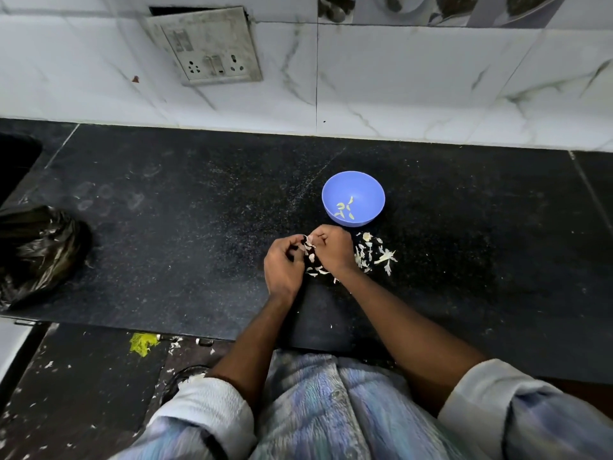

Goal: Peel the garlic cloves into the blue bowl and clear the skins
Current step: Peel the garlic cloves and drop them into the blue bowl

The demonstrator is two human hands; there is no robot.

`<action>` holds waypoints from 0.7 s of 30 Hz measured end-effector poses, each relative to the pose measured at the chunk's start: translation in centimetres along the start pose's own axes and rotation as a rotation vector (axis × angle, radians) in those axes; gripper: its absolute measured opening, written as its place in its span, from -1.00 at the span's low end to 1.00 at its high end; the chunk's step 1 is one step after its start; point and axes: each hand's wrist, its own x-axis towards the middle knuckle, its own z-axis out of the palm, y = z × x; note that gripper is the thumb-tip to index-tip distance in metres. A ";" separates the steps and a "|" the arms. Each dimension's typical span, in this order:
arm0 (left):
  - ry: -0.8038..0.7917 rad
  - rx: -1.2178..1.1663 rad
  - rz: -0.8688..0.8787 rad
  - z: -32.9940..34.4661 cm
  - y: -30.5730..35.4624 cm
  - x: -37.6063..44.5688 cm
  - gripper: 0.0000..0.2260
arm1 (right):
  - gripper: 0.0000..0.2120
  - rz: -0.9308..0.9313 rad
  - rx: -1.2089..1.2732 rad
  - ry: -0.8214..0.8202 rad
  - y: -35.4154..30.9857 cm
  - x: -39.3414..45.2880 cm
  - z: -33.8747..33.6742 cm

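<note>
A blue bowl (353, 198) stands on the black counter (166, 227) and holds several pale peeled garlic cloves (345, 208). Just in front of it my left hand (282, 263) and my right hand (331, 249) meet, fingers curled, both pinching a garlic clove (308, 243) with white skin sticking out between them. White garlic skins (376, 254) lie scattered on the counter to the right of my right hand, and more lie under and between my hands.
A crumpled black plastic bag (39, 254) sits at the counter's left end. The tiled wall (431, 88) with a socket plate (212, 48) rises behind. Skin scraps and a yellow scrap (142, 343) litter the floor below the counter's front edge.
</note>
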 end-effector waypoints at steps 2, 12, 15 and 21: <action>-0.029 -0.048 0.005 0.6 0.4 0.0 -0.76 | -0.88 0.128 0.275 -0.097 -0.1 -0.1 -0.7; -0.063 -0.642 -0.410 2.7 2.8 -0.9 -0.69 | -0.90 0.317 0.673 -0.242 2.0 -1.5 -3.7; -0.011 -0.891 -0.708 3.5 4.0 -0.9 -0.69 | -0.93 0.269 0.705 -0.132 1.9 -2.0 -3.6; 0.024 -0.870 -0.815 5.3 5.3 -0.7 -0.70 | -0.91 0.213 0.643 0.049 3.2 -3.0 -2.9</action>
